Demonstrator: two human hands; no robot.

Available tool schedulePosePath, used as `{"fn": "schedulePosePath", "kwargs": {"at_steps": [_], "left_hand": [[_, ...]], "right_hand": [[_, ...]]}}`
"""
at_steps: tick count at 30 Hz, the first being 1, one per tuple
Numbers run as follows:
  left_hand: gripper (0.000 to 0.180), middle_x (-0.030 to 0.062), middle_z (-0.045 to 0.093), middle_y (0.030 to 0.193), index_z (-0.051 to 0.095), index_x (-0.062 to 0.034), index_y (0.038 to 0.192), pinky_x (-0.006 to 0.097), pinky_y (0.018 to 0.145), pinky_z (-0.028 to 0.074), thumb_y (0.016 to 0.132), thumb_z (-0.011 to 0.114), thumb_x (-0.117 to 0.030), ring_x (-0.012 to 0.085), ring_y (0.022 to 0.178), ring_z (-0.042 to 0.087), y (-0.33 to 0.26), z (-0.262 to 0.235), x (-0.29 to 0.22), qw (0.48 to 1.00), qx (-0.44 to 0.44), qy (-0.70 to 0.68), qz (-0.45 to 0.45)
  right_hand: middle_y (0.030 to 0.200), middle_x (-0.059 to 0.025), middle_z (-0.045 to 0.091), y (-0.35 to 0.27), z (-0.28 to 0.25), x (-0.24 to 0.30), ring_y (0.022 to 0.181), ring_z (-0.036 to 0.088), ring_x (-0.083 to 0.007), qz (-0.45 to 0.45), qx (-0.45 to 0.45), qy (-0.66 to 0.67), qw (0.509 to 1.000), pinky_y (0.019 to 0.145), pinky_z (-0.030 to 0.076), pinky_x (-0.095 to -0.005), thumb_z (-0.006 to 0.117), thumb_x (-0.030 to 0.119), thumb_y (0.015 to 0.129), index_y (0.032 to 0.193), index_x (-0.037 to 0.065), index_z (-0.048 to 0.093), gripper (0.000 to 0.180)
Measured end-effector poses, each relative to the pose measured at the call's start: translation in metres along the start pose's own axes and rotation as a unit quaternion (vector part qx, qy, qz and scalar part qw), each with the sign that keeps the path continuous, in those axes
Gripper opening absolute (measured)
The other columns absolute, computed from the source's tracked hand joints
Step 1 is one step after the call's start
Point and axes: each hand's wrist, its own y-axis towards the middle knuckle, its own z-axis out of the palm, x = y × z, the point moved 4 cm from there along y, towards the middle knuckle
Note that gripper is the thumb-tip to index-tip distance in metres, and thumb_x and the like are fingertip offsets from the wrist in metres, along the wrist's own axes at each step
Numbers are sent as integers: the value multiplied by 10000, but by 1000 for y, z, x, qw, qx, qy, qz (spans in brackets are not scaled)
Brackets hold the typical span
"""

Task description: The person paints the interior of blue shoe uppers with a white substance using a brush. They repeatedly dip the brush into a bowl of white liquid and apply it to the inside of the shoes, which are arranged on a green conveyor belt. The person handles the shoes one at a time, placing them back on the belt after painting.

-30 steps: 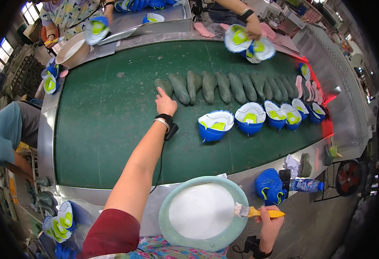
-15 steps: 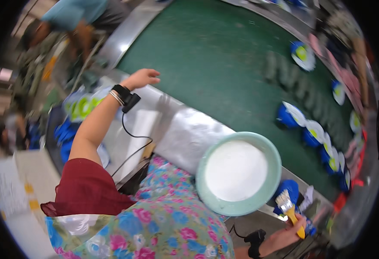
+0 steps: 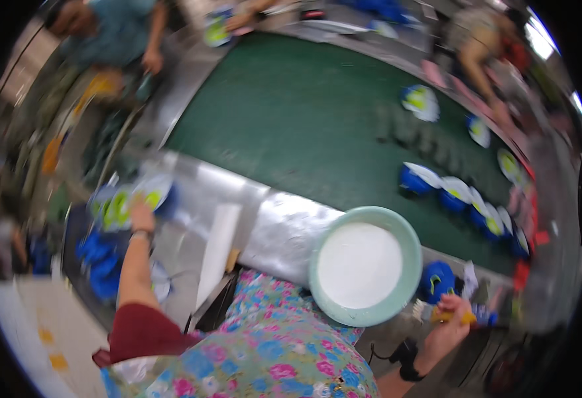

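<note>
My left hand (image 3: pixel 142 215) reaches far to the left and rests on a white, yellow-green and blue shoe upper (image 3: pixel 122 202) at the top of a pile beside the metal table edge. Blur hides whether the fingers grip it. My right hand (image 3: pixel 449 317) is low at the right, shut on a yellow-handled brush (image 3: pixel 463 318). A pale green bowl (image 3: pixel 407 242) of white paste sits between the hands, just left of the brush. A blue shoe upper (image 3: pixel 437 278) lies next to the right hand.
A green conveyor belt (image 3: pixel 291 126) carries a row of blue shoe uppers (image 3: pixel 457 196) and grey insoles (image 3: pixel 417 136). More blue pieces (image 3: pixel 102 262) lie under the left arm. A white strip (image 3: pixel 217 249) leans on the metal ledge. Other people (image 3: pixel 112 33) work across the belt.
The view has swung left and down. My left hand came off the belt, crossed the metal ledge and reached the pile of uppers at the left. The right hand kept the brush.
</note>
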Motion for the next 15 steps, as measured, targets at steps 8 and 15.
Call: {"fn": "schedulePosePath", "kwargs": {"at_steps": [8,15], "left_hand": [[438,44,666,1065,600,-5,1174,297,862,490,749,699,-45,133,918,630,-4,-226,-153,446,162,-873,112],[825,137,513,1392,409,-9,1408,464,1158,265,634,695,-8,303,1317,460,-171,-386,-281,-95,559,-779,267]], "right_hand": [[828,-52,639,-10,48,44,736,587,-128,-39,125,-98,987,699,473,-260,590,104,953,958,-13,654,133],[1193,-98,593,-14,89,99,996,610,-180,-134,364,-60,920,812,493,-294,852,75,673,1169,-8,628,551]]}}
